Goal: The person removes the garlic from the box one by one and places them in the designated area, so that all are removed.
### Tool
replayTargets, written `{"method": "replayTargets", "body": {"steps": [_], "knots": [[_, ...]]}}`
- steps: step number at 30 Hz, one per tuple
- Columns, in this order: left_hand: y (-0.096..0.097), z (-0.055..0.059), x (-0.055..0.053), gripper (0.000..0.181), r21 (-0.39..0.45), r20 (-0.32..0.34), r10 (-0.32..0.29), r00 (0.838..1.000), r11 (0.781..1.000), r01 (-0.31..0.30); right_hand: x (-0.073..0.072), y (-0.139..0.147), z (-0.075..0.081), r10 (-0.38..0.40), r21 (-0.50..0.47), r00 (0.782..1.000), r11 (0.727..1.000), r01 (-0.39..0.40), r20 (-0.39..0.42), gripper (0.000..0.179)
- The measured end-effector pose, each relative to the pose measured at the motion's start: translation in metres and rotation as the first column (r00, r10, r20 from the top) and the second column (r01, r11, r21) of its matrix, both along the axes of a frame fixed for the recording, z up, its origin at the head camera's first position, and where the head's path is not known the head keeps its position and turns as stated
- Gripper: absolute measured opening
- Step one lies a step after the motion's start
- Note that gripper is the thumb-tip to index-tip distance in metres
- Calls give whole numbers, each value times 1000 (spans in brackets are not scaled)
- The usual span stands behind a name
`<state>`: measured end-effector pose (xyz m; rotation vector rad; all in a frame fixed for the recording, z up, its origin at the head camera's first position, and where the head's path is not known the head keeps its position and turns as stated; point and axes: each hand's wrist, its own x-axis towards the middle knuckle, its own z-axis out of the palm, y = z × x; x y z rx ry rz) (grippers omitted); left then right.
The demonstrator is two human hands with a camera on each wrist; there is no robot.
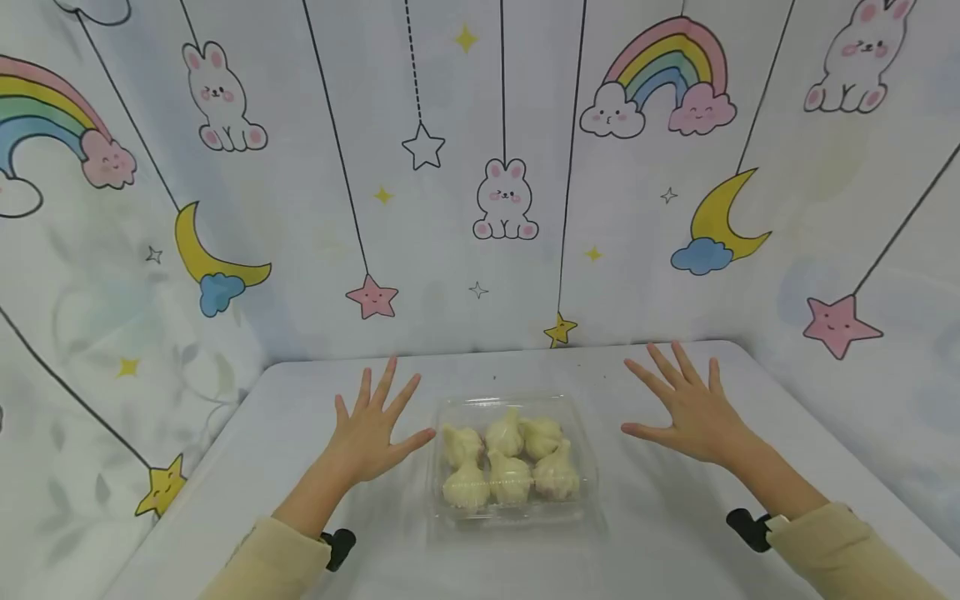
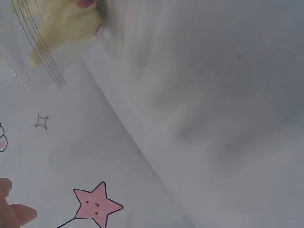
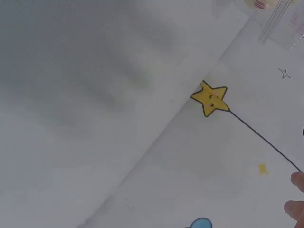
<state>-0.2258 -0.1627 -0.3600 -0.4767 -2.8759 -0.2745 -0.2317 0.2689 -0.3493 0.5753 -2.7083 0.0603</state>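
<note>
A clear plastic box [image 1: 517, 517] sits on the white table between the two hands. Inside it are several pale yellow, bulb-shaped pieces [image 1: 510, 477] with pinched tops, set in two rows. My left hand [image 1: 369, 440] is spread wide to the left of the box, its thumb tip close to the box's side. To the right, my right hand [image 1: 697, 417] is spread too, farther from the box and holding nothing. The left wrist view shows a corner of the box with one yellowish piece [image 2: 71, 21] that has red and green spots. Only fingertips [image 3: 294, 209] show in the right wrist view.
The white table [image 1: 660, 533] ends at a back edge just beyond the box. Behind and at both sides hangs a pale cloth [image 1: 442, 250] printed with rabbits, stars, moons and rainbows. Black wrist cameras [image 1: 748, 530] sit under both forearms at the beige sleeves.
</note>
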Motion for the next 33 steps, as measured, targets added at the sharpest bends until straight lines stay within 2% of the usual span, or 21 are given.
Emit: {"method": "replayTargets", "body": {"steps": [6,12,19,26,33], "knots": [[-1,-8,5,81,43,-8,-9,1000,999,9,2,0,-3,10,-39,1000,999,-9,23,87],[-1,-16,9,80,74,6,-6,1000,997,6,3,-1,-5,55,-90,995,995,-48,77,85],[3,-19,15,79,142,21,-36,999,989,32,5,-5,-10,93,-129,993,988,-83,76,84],[9,-24,23,77,280,79,-82,993,958,57,9,-10,-16,140,-192,986,974,-120,92,84],[13,-32,27,76,370,96,-108,990,927,65,15,-17,-21,172,-248,978,959,-139,117,82]]}}
